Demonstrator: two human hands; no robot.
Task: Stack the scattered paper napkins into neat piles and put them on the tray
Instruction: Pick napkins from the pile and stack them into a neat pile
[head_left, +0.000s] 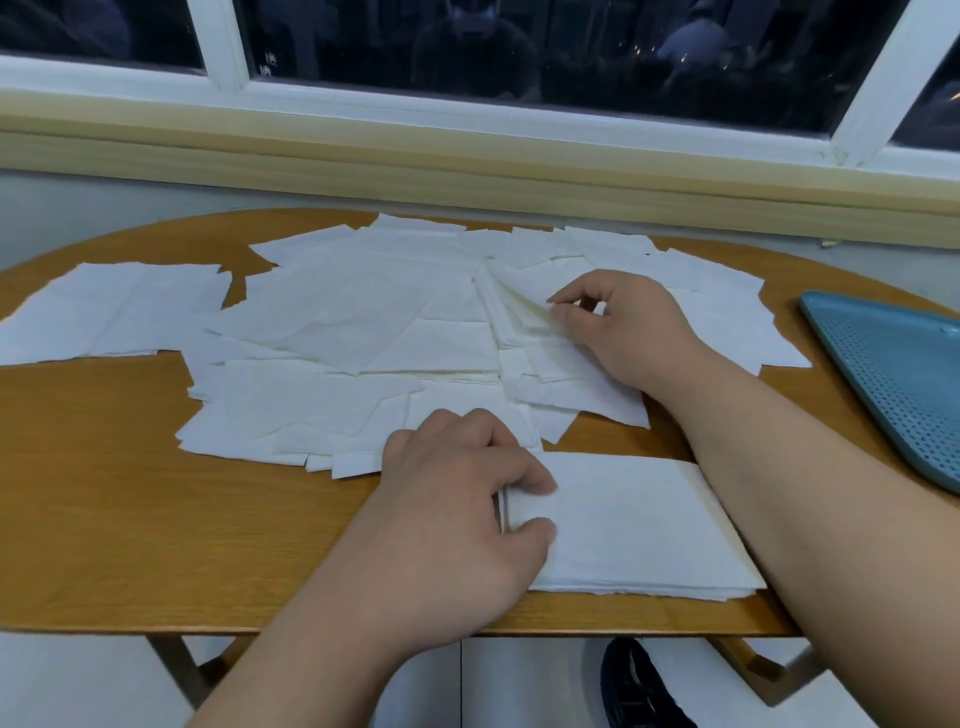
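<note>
Far to the left of the neat pile (634, 525), a few loose napkins (119, 312) lie flat on the wooden bench (104, 493), just apart from the rest. Behind the pile and to its left is the big heap (353, 332), sheets overlapping at all angles and some hanging over one another's corners. At the pile's left edge sits the left hand (457, 499), its fingers (532, 486) curled and clamped on that edge, thumb and forefinger on the top sheet, so the pile is held square near the front of the bench. Behind the pile, on the right side of the heap, the right hand (618, 322) has thumb and forefinger closed together, pinching the edge of one napkin (524, 306) among a fanned bunch. Well to the right of the pile lies the blue perforated tray (893, 374), with nothing visible on the part in view. From where I stand these look like thin, soft, feather-light things: a single sheet will flop, cling to its neighbour or slide off. I'd take loose ones by a corner or edge, and the pile by both short sides, pressed flat from above. Lifted by one end only, I reckon it would sag and fan out.
</note>
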